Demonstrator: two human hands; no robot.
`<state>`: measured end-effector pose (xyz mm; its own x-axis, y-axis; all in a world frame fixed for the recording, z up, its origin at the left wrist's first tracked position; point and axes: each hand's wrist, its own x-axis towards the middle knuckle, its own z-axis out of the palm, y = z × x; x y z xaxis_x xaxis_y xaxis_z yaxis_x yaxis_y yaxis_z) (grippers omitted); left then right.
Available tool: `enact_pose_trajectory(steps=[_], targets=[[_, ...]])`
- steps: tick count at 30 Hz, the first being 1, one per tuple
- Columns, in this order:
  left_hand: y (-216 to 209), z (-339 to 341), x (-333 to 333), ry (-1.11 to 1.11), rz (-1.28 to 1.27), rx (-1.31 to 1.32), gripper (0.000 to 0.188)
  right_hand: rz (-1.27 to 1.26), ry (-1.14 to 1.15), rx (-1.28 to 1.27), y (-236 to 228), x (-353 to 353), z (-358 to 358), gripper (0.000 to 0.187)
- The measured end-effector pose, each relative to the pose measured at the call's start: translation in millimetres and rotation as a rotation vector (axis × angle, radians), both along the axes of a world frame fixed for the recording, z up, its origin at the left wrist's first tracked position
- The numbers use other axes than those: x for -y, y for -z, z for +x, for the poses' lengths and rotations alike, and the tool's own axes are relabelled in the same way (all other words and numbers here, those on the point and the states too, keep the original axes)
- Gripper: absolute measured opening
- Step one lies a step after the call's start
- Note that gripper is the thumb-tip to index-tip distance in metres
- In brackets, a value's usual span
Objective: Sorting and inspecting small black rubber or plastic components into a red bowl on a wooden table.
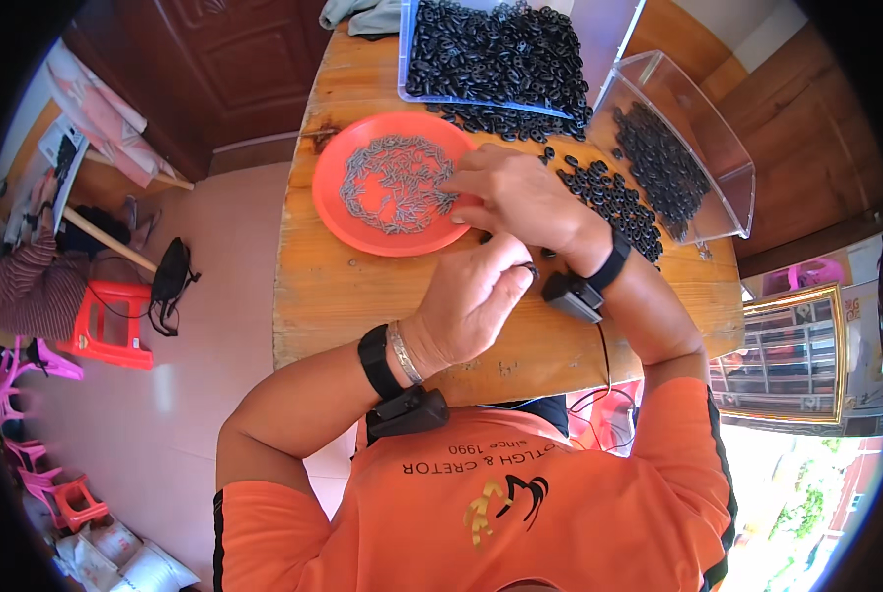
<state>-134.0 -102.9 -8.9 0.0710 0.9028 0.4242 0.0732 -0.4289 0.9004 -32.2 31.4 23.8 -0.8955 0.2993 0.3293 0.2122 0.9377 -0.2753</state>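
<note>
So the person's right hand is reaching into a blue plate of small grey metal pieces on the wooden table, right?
Not quite: the plate is orange-red, not blue. The head view shows the right hand reaching into it over the small grey metal pieces on the wooden table.

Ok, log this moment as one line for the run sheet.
left hand: pinching small black ring | right hand: fingers on metal pins in orange plate | loose black rings on wooden table
</note>
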Motion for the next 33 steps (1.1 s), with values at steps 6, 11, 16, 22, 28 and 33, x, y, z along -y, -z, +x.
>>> enact_pose_trajectory(steps=[6, 11, 16, 22, 28, 33], targets=[[1.9, -35.6, 19.5, -0.055, 0.137, -0.021, 0.004, 0.014, 0.034, 0.184, 27.7, 12.6, -67.1, 0.016], [11.0, -48.5, 23.4, -0.053, 0.190, -0.023, 0.004, -0.046, 0.147, 0.040, 41.5, 16.2, -83.4, 0.012], [16.1, -46.7, 15.0, -0.033, 0.167, -0.008, 0.005, -0.175, 0.211, -0.109, 49.1, 9.3, -81.2, 0.011], [19.6, -26.3, -2.7, -0.012, 0.131, -0.029, 0.007, 0.112, 0.195, -0.048, 50.8, -16.4, -52.4, 0.011], [24.5, -0.1, -20.2, 0.007, 0.005, -0.038, 0.010, 0.070, 0.293, 0.216, 37.9, -44.9, -9.6, 0.012], [26.7, 19.9, -31.0, 0.028, -0.098, -0.007, 0.013, -0.001, 0.236, 0.096, 30.7, -50.7, 10.1, 0.014]])
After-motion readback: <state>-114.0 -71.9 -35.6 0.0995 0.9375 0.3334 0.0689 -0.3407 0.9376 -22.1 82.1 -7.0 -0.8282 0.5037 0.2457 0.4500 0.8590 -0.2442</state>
